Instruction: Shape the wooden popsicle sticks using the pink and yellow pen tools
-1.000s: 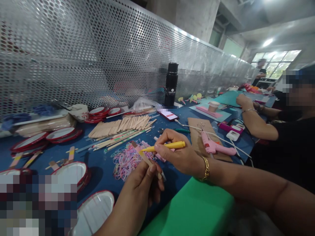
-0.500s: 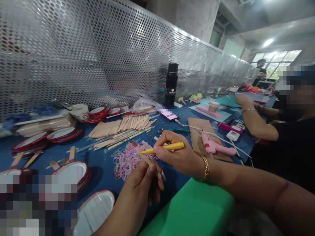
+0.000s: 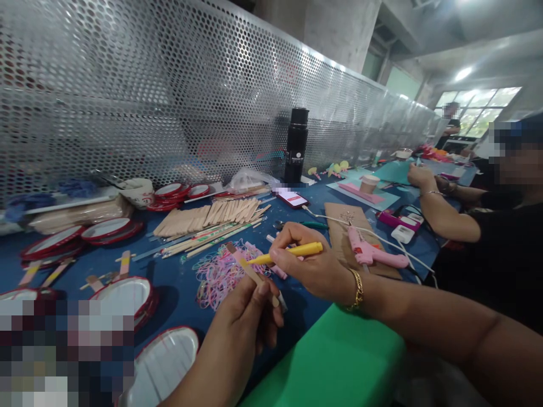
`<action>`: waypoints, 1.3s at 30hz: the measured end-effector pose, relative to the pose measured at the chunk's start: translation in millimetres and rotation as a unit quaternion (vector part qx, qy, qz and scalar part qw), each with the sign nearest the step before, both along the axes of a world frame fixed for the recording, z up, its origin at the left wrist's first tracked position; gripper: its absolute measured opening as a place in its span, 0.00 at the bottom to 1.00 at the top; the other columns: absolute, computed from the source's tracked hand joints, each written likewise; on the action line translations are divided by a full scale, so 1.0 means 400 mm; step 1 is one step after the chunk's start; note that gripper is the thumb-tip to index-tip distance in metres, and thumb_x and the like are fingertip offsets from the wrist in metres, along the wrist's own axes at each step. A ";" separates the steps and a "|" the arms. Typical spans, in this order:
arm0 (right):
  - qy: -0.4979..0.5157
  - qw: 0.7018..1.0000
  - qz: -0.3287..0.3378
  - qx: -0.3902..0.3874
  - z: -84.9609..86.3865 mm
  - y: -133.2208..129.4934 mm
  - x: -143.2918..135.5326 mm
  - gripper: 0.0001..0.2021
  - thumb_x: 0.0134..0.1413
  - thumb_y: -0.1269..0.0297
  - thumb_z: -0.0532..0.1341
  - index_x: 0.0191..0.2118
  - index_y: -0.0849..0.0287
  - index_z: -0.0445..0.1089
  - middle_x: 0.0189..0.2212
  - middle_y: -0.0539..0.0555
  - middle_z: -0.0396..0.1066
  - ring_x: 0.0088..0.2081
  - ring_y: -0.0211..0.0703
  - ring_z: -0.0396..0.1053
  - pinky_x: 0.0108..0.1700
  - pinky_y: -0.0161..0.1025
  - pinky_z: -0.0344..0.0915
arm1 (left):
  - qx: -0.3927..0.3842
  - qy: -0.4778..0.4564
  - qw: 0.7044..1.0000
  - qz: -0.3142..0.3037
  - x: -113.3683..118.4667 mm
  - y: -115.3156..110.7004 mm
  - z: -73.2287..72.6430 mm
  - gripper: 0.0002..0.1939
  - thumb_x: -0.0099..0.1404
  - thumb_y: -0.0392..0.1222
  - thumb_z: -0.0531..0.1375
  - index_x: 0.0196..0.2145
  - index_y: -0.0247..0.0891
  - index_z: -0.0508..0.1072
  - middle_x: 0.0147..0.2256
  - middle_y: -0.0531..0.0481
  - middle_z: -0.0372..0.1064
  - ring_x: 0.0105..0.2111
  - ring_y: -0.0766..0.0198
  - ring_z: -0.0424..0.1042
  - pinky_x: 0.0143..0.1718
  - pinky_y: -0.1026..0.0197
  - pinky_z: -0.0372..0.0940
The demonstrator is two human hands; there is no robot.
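Note:
My left hand is closed on a wooden craft stick, held tilted with its upper end coloured brown, pink and a patch of yellow. Something whitish shows behind those fingers, too hidden to name. In my right hand is a yellow marker, pinched like a pen, its tip at or very close to the yellow patch. Behind the stick lies a heap of pastel rubber bands on the blue table. Short pink pieces lie beside my right fingers.
Craft sticks and thin wooden skewers lie beyond the bands. Red-rimmed round pieces fill the left. A black bottle, phone and pink glue gun with cable stand further back. A co-worker's hand holds teal sheet material at right.
My right hand and the yellow marker have shifted slightly to the right along the stick. The left hand stays nearly still. The co-worker's teal sheet has been lifted a little.

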State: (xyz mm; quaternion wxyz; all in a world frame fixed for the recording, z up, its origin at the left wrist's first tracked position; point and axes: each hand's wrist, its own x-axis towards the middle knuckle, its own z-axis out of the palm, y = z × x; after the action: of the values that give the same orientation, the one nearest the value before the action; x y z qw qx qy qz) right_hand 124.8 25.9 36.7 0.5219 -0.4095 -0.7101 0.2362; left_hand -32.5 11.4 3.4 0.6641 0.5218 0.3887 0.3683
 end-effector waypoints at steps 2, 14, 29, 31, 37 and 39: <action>-0.001 1.000 0.014 -0.003 0.000 0.000 -0.001 0.10 0.57 0.64 0.60 0.26 0.58 0.63 0.24 0.47 0.65 0.26 0.35 0.60 0.31 0.35 0.59 | -0.002 0.001 1.000 0.002 0.000 0.000 0.001 0.16 0.64 0.55 0.57 0.30 0.39 0.66 0.19 0.57 0.68 0.12 0.74 0.61 0.12 0.73 0.49; 0.033 0.998 -0.056 0.012 0.037 0.022 0.077 0.06 0.59 0.62 0.62 0.35 0.58 0.71 0.30 0.49 0.71 0.32 0.36 0.68 0.36 0.35 0.66 | -0.026 -0.003 0.999 0.027 -0.002 0.000 0.016 0.16 0.63 0.55 0.58 0.31 0.39 0.65 0.19 0.57 0.69 0.11 0.74 0.60 0.12 0.73 0.48; -0.154 0.986 -0.058 -0.024 -0.013 -0.062 0.156 0.10 0.61 0.69 0.57 0.44 0.55 0.74 0.41 0.51 0.76 0.43 0.43 0.71 0.49 0.43 0.64 | -0.036 -0.050 0.993 0.096 -0.003 -0.004 0.030 0.16 0.61 0.54 0.62 0.34 0.40 0.65 0.20 0.58 0.71 0.10 0.74 0.62 0.09 0.73 0.47; -0.166 0.984 -0.065 -0.018 -0.007 -0.088 0.153 0.10 0.59 0.71 0.57 0.43 0.55 0.73 0.40 0.52 0.75 0.43 0.45 0.69 0.49 0.45 0.62 | -0.019 -0.050 0.992 0.117 -0.002 -0.005 0.032 0.16 0.61 0.54 0.63 0.34 0.40 0.66 0.20 0.58 0.72 0.11 0.73 0.63 0.08 0.73 0.49; -0.187 0.982 0.031 0.000 0.009 -0.162 0.130 0.08 0.52 0.73 0.56 0.37 0.57 0.68 0.30 0.52 0.71 0.34 0.43 0.66 0.44 0.45 0.63 | 0.033 -0.017 0.983 0.182 0.003 -0.014 0.023 0.17 0.59 0.56 0.65 0.34 0.42 0.68 0.25 0.54 0.76 0.25 0.61 0.77 0.20 0.66 0.68; -0.201 0.978 0.046 0.011 0.001 -0.169 0.122 0.07 0.50 0.73 0.56 0.36 0.57 0.66 0.29 0.51 0.70 0.33 0.42 0.66 0.48 0.47 0.62 | 0.033 -0.011 0.982 0.184 0.004 -0.018 0.018 0.18 0.58 0.58 0.65 0.34 0.42 0.69 0.27 0.52 0.77 0.34 0.55 0.79 0.27 0.64 0.72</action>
State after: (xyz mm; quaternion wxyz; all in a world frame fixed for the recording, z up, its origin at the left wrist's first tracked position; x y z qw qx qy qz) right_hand 173.6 -41.8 37.1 0.3616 -0.4094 -0.8211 0.1654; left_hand -31.0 4.4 10.5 0.5714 0.4589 0.4581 0.5030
